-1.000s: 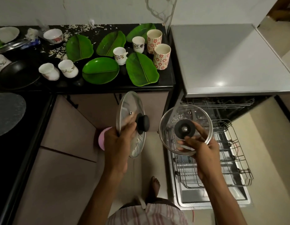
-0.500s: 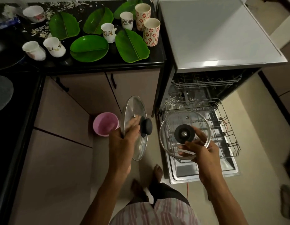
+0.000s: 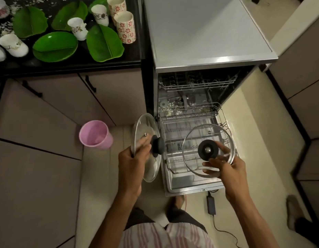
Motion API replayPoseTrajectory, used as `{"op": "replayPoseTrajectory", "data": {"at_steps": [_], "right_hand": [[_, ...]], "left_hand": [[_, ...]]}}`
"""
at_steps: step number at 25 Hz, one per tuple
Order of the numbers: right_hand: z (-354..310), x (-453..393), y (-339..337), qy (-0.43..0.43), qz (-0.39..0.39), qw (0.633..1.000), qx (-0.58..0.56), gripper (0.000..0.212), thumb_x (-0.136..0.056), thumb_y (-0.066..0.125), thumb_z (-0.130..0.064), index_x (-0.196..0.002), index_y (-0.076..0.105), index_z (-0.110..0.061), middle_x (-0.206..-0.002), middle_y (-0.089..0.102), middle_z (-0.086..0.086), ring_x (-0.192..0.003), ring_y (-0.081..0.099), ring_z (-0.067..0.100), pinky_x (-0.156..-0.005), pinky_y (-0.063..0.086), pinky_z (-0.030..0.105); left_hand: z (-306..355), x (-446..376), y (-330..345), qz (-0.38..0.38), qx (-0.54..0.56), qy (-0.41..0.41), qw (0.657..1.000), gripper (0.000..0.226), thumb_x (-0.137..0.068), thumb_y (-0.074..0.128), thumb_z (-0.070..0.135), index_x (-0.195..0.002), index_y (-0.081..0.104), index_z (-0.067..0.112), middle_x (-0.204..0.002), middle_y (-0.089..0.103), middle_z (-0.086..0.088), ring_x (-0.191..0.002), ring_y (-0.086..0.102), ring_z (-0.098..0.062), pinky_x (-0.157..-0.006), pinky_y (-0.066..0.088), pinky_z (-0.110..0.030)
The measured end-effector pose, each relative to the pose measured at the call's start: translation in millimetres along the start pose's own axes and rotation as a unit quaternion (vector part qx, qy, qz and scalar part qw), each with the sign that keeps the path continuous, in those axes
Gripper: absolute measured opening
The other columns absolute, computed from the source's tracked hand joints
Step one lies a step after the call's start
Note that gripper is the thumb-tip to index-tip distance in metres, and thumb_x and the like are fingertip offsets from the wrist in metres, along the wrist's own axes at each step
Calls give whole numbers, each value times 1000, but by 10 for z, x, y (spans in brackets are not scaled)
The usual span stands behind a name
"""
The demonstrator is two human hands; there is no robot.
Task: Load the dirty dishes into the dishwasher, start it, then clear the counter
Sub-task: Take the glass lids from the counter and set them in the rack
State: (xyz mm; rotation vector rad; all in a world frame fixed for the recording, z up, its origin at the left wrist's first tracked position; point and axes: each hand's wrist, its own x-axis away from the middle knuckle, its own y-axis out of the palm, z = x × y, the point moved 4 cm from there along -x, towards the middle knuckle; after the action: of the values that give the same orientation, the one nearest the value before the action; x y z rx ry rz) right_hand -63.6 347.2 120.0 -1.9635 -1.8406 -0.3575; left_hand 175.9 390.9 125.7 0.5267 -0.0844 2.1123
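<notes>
Down by the open dishwasher [image 3: 205,72], each outstretched hand grips a glass lid: left hand [image 3: 132,164] an edge-on lid [image 3: 146,133] (fingers curled round its rim), right hand [image 3: 226,169] a flat lid [image 3: 194,138] above the lower rack [image 3: 183,126].

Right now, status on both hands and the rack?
Left hand grips one glass lid. Right hand grips second lid over lower rack. Nothing blocking.

A pink plastic bucket [image 3: 95,133] stands on the pale floor [image 3: 248,133], just beside the brown cabinet doors [image 3: 53,113] on the left. Near the person's feet, a small dark power adapter [image 3: 211,205] lies on the floor with a black cable [image 3: 224,231] trailing nearer. Brown cabinets [image 3: 305,97] line the right side.
</notes>
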Motion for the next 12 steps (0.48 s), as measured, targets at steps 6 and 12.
{"op": "replayPoseTrajectory", "data": {"at_steps": [6,12], "right_hand": [[147,-305,-657,20,4,999,28,51,-85,51,16,-123,63,-16,-99,69,18,-78,72,30,-66,61,42],[406,-522,-894,47,34,997,54,54,-87,54,13,-125,60,-24,-95,69,12,-75,72,25,-67,60,40]], "left_hand": [[-442,102,642,-23,3,-47,999,26,-93,57,4,-112,70,16,-118,70,2,-115,62,-9,-97,50,-29],[-865,-69,871,-30,-18,-95,995,26,-92,60,5,-116,68,10,-117,70,-2,-111,65,-11,-98,51,-31]]}}
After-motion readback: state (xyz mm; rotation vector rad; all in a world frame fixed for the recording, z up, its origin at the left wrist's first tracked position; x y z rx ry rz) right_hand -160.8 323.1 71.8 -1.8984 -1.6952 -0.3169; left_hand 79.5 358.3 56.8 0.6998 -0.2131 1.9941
